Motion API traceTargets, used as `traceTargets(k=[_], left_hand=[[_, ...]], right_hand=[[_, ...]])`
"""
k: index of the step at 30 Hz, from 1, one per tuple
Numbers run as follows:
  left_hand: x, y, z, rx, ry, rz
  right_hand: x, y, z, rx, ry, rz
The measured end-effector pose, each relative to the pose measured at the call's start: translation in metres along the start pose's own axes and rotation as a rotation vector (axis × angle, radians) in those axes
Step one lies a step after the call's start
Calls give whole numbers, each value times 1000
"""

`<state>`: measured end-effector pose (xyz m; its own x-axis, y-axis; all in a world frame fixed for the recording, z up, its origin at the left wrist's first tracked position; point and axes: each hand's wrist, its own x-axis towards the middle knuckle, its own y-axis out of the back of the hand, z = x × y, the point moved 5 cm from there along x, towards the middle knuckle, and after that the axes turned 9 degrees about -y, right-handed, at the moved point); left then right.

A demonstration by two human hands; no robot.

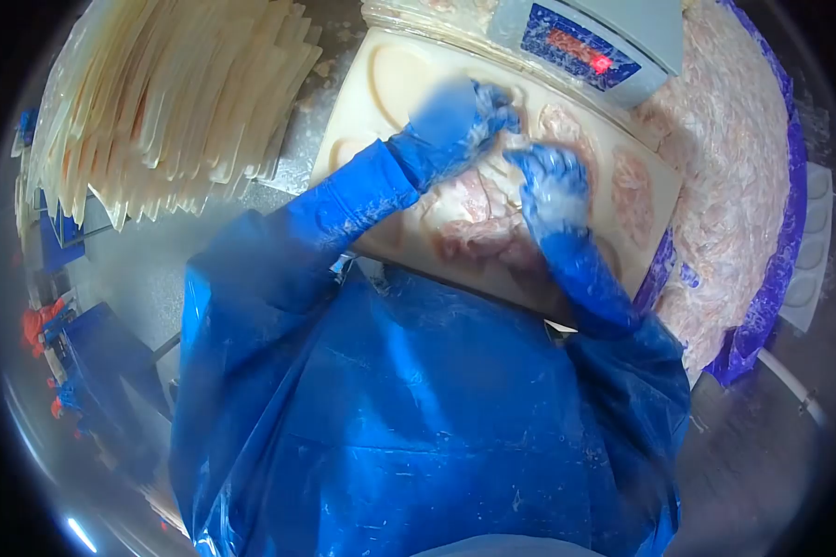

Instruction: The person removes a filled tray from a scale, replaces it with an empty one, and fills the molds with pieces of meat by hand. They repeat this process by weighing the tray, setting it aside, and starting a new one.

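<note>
From where I stand, both gloved hands are down on the moulded tray [381, 84], which lies tilted across the counter [149, 260] in front of the person's blue apron [418, 418]. The right hand [553, 190] lies flat with its fingers [539, 162] spread apart, pressing on the pale pink meat [478, 223] that sits on the near middle of the tray. The left hand [460, 116] is just beyond it, bent over a hollow; it is blurred (I cannot tell whether its fingers are closed on a scrap or merely curled). To the right, two hollows [633, 195] are already packed, while those at the far left look bare. A scale [585, 42] with a red readout stands at the tray's far edge, a big heap of meat [734, 167] lies in a blue liner to the right, and a stack of spare trays [176, 93] leans at the upper left. To my eye the work goes best with a flat palm pushing the meat level into each hollow, and loose strands tucked in off the ridges.
</note>
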<state>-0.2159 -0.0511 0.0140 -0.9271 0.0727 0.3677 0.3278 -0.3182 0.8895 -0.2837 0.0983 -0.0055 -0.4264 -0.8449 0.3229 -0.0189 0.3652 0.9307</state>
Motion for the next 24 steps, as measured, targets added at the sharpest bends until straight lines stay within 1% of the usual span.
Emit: traceTargets(k=[1, 3, 4, 5, 6, 7, 8, 9, 10, 11, 12, 13, 14, 15, 16, 17, 18, 19, 20, 21, 23, 24], left_hand=[[-4, 3, -4, -1, 4, 1], [-15, 7, -15, 118, 25, -115], [-6, 13, -12, 232, 144, -237], [-3, 7, -8, 225, 140, -244], [4, 8, 1, 56, 7, -99], [9, 12, 9, -110, -120, 51], [7, -7, 5, -97, -73, -139], [2, -10, -6, -93, -71, -140], [-5, -4, -19, -62, -49, -99], [-11, 2, -28, -33, -26, -57], [-19, 12, -30, 98, 1, 170], [-23, 9, -24, 95, -1, 166], [-28, 4, -10, 72, -54, 97], [-32, -1, 1, 50, -104, 29], [-34, -8, -2, -271, 23, 5], [-34, -6, -11, -268, 27, 8], [-30, -3, -26, 25, -31, -53], [-28, -1, -28, 307, -89, -118], [-27, -2, -29, 288, -44, -215], [-31, 2, -24, 296, -44, -207], [-47, 7, -12, 158, -67, -187], [-53, 7, -13, 71, -33, -167]], right_hand=[[-12, 4, 0, -2, 29, 1], [-33, -6, 10, 50, 45, 2], [-35, -2, 9, 82, 37, -44], [-37, -1, 9, 114, 29, -88], [-35, -6, 10, 80, 0, -44], [-26, -7, 8, 77, 2, -44], [-13, -6, 5, 89, -12, -92], [-7, -7, 3, 104, -31, -139], [-9, -7, 4, 43, 11, -123], [-7, -6, 4, 46, 8, -119], [-7, -2, 4, 65, -18, -92], [-5, 1, 5, 83, -43, -66], [1, -2, -2, 115, 10, -71], [9, -5, -9, 118, 13, -75], [18, -12, -18, -72, 29, -145], [26, -18, -21, -264, 46, -212], [38, -16, -14, -144, -14, -173], [45, -16, -14, -157, -40, -101], [36, -20, -17, -105, -20, -178], [28, -22, -20, -52, 6, -246], [3, -15, -15, 78, 48, -428], [-12, -29, -4, -22, 59, -461]])
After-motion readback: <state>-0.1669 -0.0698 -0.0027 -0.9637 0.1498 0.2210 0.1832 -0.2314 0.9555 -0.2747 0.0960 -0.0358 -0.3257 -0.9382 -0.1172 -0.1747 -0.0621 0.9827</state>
